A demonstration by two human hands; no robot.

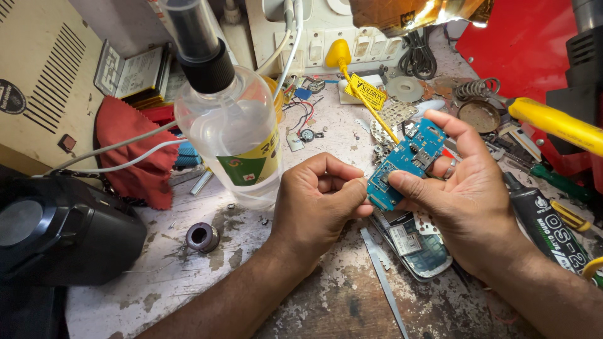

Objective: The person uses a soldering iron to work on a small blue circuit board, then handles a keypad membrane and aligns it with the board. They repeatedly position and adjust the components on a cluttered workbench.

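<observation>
Near the front edge of the table (188,295): scarred, paint-flecked top, a thin metal strip (383,276) lying flat, a small grey spool (202,236) toward the left. Just beyond, an opened phone shell (418,248) face up, directly below both hands.

Above it, a blue circuit board (405,163), held in the air and tilted. Right hand (465,188) cradling it, fingers half curled around its far edge, thumb pressed on the near corner. Left hand (317,201) curled nearly into a fist, fingertips pinched tight at the board's lower left corner; whether on a small part or the bare edge, cannot tell.

Risks, as a judgement: board slipping from so light a hold onto the shell below; a tiny part, if any, lost among the clutter; too hard a pinch bending the corner.

Farther back left, a clear bottle (232,138) standing close by the left hand, easily knocked over. Toward the far right edge, a yellow-handled tool (556,122).
</observation>
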